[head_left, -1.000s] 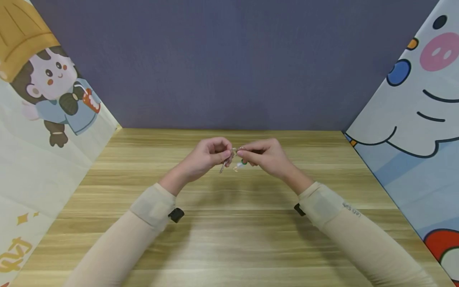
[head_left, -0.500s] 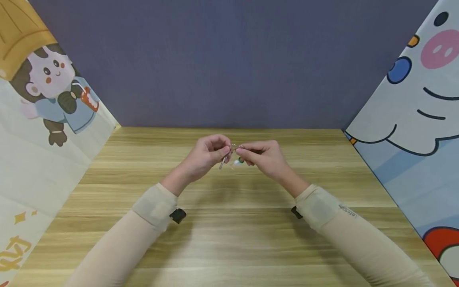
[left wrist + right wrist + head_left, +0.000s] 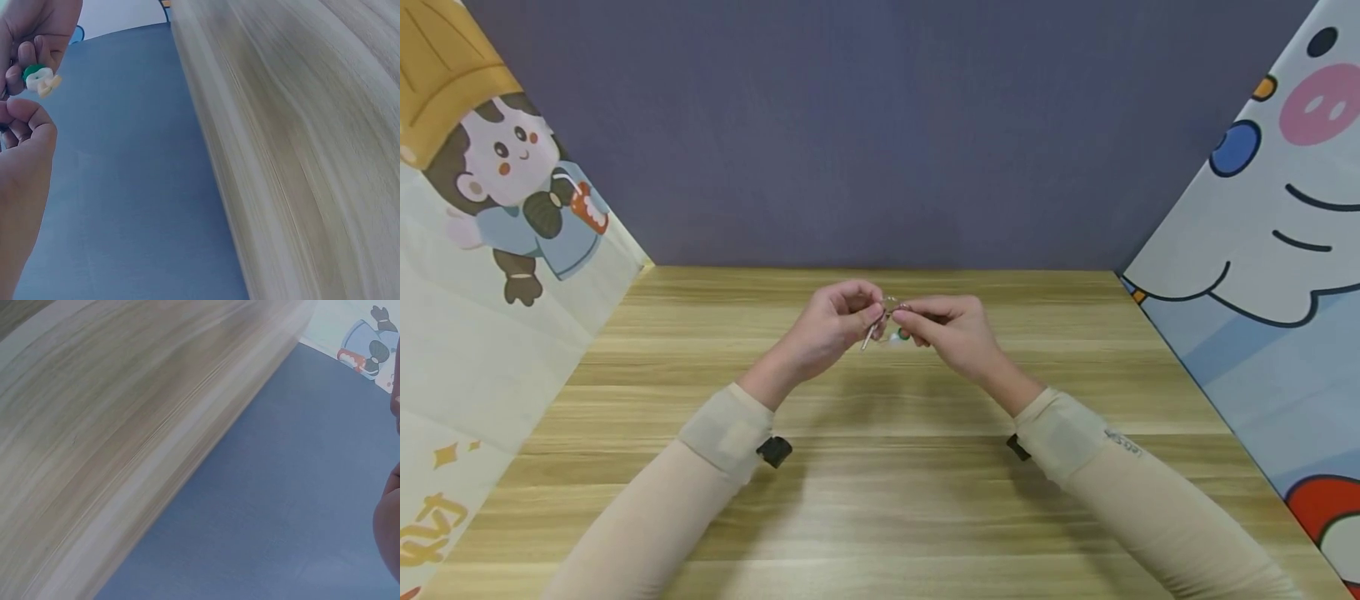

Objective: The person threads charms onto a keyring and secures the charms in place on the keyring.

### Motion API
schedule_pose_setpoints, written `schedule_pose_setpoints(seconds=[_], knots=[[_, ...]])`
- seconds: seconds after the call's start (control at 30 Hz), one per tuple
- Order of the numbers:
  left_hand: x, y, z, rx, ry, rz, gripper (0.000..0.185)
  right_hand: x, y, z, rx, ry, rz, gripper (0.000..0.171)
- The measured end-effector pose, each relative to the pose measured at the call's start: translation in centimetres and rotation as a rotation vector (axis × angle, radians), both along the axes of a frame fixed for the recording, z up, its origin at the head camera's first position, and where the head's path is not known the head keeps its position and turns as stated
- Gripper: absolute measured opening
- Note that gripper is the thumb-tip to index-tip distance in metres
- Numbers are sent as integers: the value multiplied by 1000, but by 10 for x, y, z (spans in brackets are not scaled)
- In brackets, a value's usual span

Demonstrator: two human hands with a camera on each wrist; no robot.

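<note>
The key ring [image 3: 889,305] is held above the tabletop [image 3: 880,467] between both hands: the left hand [image 3: 835,325] pinches it beside a hanging key [image 3: 868,337], while the right hand [image 3: 951,327] pinches the opposite side near a small green-and-white charm [image 3: 37,78]. The assembly appears light, rigid and smooth, so it may slip. Grip the wire ring itself with the fingertips, not the dangling parts.

In front of me a wooden table [image 3: 880,492] runs back to a plain dark purple wall [image 3: 880,125]. On my left there's a panel [image 3: 482,275] with a cartoon child in a blue top, on my right a panel [image 3: 1262,250] with a pink-nosed cartoon face and blue patches
</note>
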State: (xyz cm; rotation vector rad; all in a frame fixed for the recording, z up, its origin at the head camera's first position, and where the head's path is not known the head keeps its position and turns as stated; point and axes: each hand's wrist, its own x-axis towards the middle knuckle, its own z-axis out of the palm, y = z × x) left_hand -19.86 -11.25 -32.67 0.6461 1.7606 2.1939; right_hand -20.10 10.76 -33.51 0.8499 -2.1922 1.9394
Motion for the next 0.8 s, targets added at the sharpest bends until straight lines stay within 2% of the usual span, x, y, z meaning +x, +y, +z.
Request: schedule_pose_setpoints(seconds=[0.2,0.37,0.53,0.67,0.8], knots=[[-1,-6,0,-97,5,-14,10,-2,4,-1,51,33,19,12],[-1,-11,2,-156,-5,-36,11,-2,7,2,108,47,41,10],[-1,-16,3,-199,-7,-67,12,-4,10,5,203,101,77,10],[-1,-18,4,-259,-7,-85,20,-5,13,7,294,179,105,9],[-1,-19,3,-349,18,-101,18,-8,15,7,381,330,130,9]])
